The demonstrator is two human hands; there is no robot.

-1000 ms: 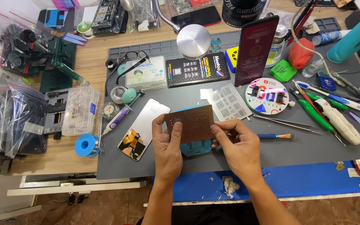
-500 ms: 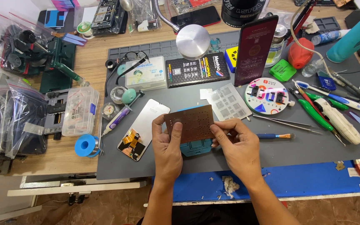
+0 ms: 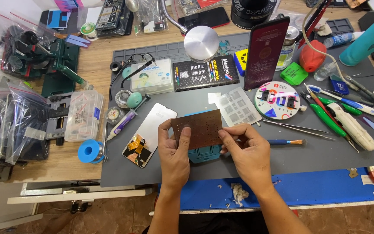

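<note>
— So, what are the hands doing?

— Both hold one thin brown perforated plate (image 3: 198, 128), a stencil full of tiny holes, tilted a little above a teal holder block (image 3: 205, 154) on the grey mat (image 3: 308, 156). The left hand (image 3: 174, 154) pinches the plate's left edge, thumb on top and the other fingers curled underneath. The right hand (image 3: 247, 151) grips the right edge the same way, thumb and forefinger closed narrowly on it.

— Any gap between the fingers?

— Only the plate's thickness; both grips are tight on it, not spread.

— And around the plate?

— Just left of the left hand lies a phone screen panel (image 3: 150, 134), face down, with an orange flex cable at its lower end. Behind the plate is a silvery stencil sheet (image 3: 239, 106), and right of that a round printed disc (image 3: 281, 100). A dark phone (image 3: 265, 53) stands upright behind the disc. Tweezers (image 3: 297, 127) and a small blue-handled brush (image 3: 286, 141) lie right of the right hand, near it but apart.

— The surface?

— The mat covers a wooden counter (image 3: 94, 65), with a blue mat (image 3: 325, 186) along the near edge. Green and white hand tools (image 3: 343, 121) crowd the right side; a clear parts box (image 3: 83, 115) and a blue roll of tape (image 3: 90, 151) sit left. Plastic bags of parts (image 3: 14, 125) pile at the far left, and brown floor tiles show below.
</note>
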